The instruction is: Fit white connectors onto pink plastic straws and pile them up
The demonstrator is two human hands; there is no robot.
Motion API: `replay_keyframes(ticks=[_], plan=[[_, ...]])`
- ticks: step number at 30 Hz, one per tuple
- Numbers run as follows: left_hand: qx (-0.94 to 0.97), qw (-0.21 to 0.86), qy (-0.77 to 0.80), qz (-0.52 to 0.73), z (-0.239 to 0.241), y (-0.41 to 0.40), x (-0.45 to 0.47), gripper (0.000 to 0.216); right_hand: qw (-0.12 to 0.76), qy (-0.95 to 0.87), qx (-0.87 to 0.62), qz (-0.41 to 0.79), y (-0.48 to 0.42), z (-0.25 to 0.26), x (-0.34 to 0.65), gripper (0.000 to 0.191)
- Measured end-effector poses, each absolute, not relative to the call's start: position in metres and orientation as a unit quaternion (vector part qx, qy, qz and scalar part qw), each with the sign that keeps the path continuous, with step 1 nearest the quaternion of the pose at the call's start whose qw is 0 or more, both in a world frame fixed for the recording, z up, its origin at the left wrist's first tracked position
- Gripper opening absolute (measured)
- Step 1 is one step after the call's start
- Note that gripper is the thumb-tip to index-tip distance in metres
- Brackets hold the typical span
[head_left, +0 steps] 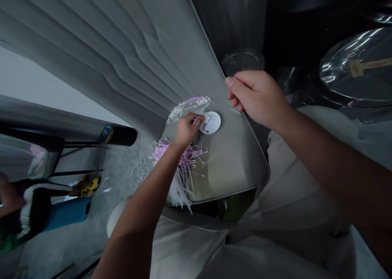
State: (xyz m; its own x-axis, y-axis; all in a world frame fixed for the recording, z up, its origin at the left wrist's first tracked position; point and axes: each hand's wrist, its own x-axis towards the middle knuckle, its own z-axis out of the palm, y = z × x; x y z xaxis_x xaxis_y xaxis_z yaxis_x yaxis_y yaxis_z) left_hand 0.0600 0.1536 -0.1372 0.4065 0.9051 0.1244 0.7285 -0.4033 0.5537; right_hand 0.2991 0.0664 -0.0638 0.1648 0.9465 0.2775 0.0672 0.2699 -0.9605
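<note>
My left hand [186, 128] is closed in a pinch on a thin white stick, its fingertips at the edge of a small round white dish [211, 122] on the grey table [239, 164]. My right hand [255, 95] hovers higher, above the table's right edge, fingers curled together; what they hold, if anything, I cannot make out. A heap of pink and white sticks [183, 164] lies under my left wrist and hangs over the near edge. A smaller pile of white sticks [190, 105] lies beyond the dish.
Shiny metal lids [355, 67] and a clear round container [243, 60] stand at the right. A grey curtain [107, 46] hangs behind the table. Loose sticks litter the floor [141, 169] at left, near a blue object [67, 211] and another person's sleeve [18, 218].
</note>
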Motion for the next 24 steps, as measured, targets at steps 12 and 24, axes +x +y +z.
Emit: replay_keyframes(ticks=[12,24], plan=[[0.832,0.179,0.497,0.171,-0.148,0.161,0.061,0.023,0.609,-0.493,-0.461,0.417,0.062,-0.059,0.296,0.036],[0.842,0.177,0.485,0.153,-0.163,0.164,0.06,0.024,0.595,-0.505,-0.473,0.408,0.066,-0.064,0.293,0.038]])
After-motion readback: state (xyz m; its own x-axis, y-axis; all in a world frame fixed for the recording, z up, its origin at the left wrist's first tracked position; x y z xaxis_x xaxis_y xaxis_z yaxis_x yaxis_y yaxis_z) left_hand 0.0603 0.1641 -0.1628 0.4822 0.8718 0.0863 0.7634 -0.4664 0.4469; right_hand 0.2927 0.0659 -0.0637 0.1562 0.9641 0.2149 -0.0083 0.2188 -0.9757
